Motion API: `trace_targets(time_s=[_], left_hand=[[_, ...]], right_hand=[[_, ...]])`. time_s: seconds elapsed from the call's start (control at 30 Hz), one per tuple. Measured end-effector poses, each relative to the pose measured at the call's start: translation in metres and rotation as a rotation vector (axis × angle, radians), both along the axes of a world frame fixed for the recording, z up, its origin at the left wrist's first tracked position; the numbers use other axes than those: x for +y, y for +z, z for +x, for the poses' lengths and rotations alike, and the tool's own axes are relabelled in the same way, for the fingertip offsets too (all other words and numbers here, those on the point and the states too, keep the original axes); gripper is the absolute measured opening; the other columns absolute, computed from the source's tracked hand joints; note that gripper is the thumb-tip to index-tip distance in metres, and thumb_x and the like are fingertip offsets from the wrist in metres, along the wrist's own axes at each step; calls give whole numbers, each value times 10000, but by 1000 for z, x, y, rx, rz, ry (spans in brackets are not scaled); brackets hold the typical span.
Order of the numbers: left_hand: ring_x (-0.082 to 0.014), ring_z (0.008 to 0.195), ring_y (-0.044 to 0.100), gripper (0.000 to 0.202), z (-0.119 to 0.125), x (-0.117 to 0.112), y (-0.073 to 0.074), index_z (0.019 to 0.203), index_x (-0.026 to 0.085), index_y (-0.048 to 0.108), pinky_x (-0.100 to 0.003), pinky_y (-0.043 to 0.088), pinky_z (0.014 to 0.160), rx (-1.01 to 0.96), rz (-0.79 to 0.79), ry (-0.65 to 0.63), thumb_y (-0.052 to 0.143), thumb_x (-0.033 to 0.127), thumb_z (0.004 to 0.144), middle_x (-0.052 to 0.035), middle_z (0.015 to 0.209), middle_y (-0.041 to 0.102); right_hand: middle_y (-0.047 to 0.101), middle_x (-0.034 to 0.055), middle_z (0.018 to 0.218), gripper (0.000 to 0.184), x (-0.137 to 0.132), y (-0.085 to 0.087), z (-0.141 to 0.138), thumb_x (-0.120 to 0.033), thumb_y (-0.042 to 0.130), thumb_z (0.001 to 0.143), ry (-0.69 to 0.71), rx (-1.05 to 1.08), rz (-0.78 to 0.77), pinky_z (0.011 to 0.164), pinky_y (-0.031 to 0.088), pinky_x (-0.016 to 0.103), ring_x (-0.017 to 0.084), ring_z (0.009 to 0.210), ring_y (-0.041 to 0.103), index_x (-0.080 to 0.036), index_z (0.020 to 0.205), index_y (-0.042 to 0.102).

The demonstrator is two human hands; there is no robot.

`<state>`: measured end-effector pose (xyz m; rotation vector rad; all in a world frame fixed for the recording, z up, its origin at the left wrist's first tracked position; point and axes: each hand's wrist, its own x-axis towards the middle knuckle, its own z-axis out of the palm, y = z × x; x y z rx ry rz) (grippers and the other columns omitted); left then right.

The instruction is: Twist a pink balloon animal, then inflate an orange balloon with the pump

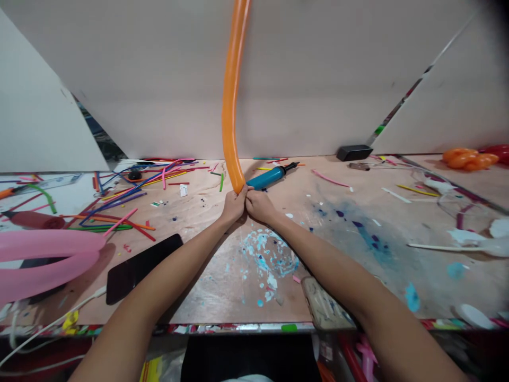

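Observation:
A long orange modelling balloon [231, 106], inflated, rises almost upright past the top of the head view. Its lower end is pinched in my left hand [234, 205], fingers closed. My right hand [258, 205] is closed as well and meets the left at the balloon's end; what its fingers hold is hidden, though it seems to be the balloon's neck. Just behind my hands, a blue hand pump [266, 179] lies on the table with its dark nozzle pointing right.
Uninflated balloons [119, 201] litter the table's left side. Near my left arm are a black phone [139, 270] and a pink balloon [51, 260]. A clear case [324, 302] lies by my right arm. Behind stand white panels [310, 79], a black box [353, 153] and orange balloons [469, 159].

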<state>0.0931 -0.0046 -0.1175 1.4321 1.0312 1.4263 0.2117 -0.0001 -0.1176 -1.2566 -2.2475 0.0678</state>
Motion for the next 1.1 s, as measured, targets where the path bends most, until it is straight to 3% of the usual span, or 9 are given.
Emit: trace_targets(time_s=[0.63,1.1], left_hand=[[-188,833,692,438,0,-1,0,943,109,765,-254,512,769,-8,-23,0,531,478,913,-92,848,752],[-173,786,681,387,3,-8,11,910,91,757,-245,511,761,-28,-74,6,518,395,936,-95,829,745]], right_hand=[[735,147,906,323,-2,2,0,-179,404,930,-6,-24,8,687,414,287,218,762,658,-110,868,713],[742,145,918,327,-1,0,-1,-186,411,936,-1,-4,1,718,432,283,216,774,670,-114,871,724]])
